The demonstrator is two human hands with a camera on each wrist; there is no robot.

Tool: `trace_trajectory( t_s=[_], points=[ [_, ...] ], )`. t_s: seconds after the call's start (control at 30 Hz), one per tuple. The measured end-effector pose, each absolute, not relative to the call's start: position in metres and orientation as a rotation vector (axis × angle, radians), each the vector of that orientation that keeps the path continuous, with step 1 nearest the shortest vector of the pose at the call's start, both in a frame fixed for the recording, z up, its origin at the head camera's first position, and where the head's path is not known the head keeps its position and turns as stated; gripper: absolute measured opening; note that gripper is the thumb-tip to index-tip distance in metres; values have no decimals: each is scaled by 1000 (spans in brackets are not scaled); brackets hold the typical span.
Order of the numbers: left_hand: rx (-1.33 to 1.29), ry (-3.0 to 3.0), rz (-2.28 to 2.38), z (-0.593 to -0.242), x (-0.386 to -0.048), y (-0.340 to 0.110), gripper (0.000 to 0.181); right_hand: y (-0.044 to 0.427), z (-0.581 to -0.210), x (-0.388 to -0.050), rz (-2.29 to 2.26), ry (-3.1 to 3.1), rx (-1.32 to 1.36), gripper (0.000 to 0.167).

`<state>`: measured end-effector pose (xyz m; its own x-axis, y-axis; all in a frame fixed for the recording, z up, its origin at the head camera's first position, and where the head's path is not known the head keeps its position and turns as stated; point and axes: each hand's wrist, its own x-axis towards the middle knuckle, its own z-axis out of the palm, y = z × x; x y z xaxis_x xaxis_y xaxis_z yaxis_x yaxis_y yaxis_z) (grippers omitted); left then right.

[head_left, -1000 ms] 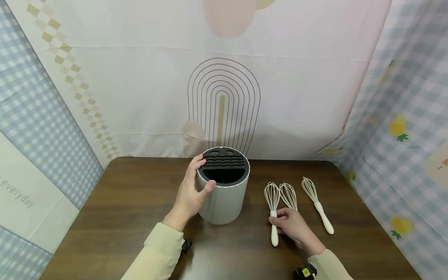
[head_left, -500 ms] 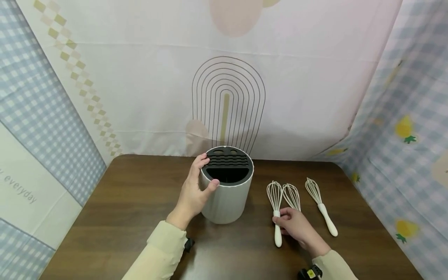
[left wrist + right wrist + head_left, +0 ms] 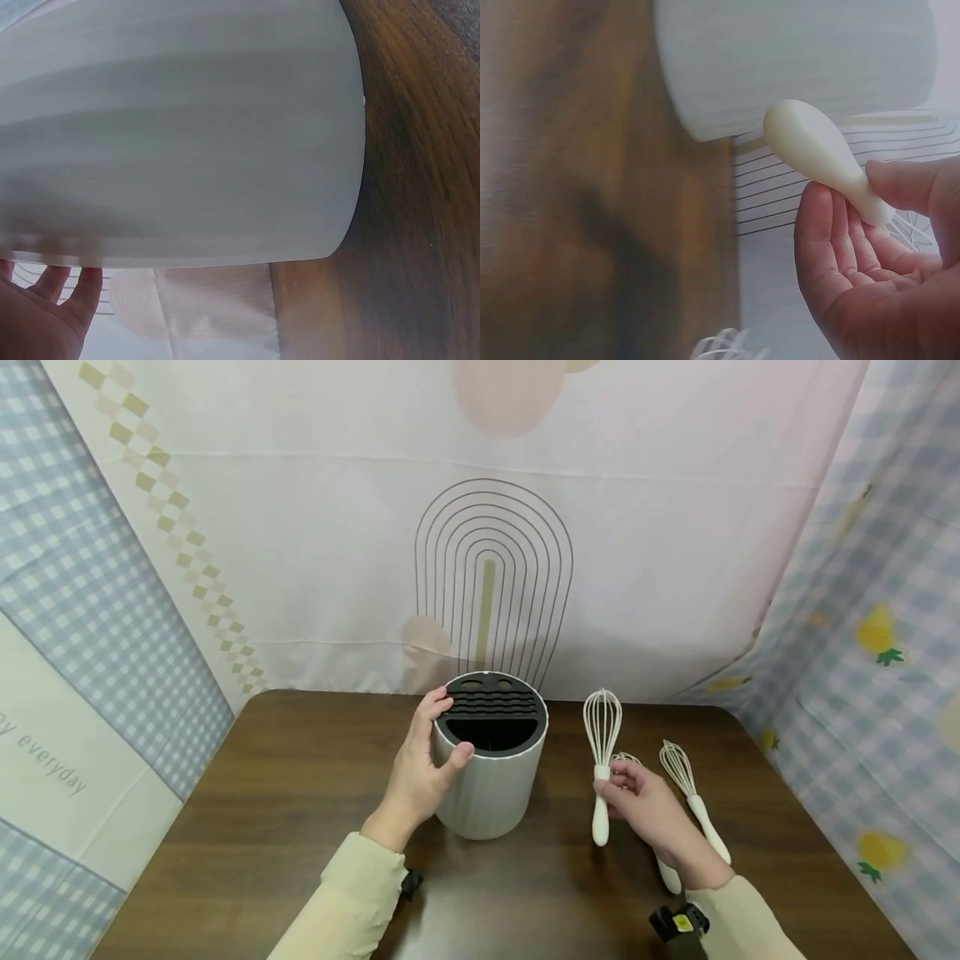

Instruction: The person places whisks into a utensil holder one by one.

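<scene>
A white whisk (image 3: 602,735) is raised off the table, its wire loops pointing up and away. My right hand (image 3: 652,814) pinches it at the top of the handle between thumb and fingers; in the right wrist view the handle (image 3: 810,146) sticks out past the fingertips. The round, pale utensil holder (image 3: 487,797) stands upright with a black slotted insert (image 3: 491,703). My left hand (image 3: 416,777) grips its left side near the rim, fingers behind and thumb at the front. A second whisk (image 3: 670,875) lies partly hidden beneath my right hand.
Another whisk (image 3: 693,802) lies on the brown wooden table (image 3: 300,827), to the right of my right hand. Behind the table hangs a printed cloth (image 3: 330,568), with checked cloths at both sides.
My right hand has lifted the whisk from the table, moving it up and forward, away from the whisk beneath. My left hand keeps its place on the utensil holder. The view has shifted slightly.
</scene>
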<state>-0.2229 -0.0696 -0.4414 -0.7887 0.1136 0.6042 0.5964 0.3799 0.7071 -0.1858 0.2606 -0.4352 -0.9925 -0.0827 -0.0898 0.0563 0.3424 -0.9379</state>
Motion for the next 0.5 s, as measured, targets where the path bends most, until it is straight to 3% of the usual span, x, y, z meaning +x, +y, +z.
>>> trace_trajectory(
  t_s=[0.5],
  points=[
    [-601,-2200,-1400,-441,-222,-69,67,243,-397,-192,-1869,2536,-150,45]
  ],
)
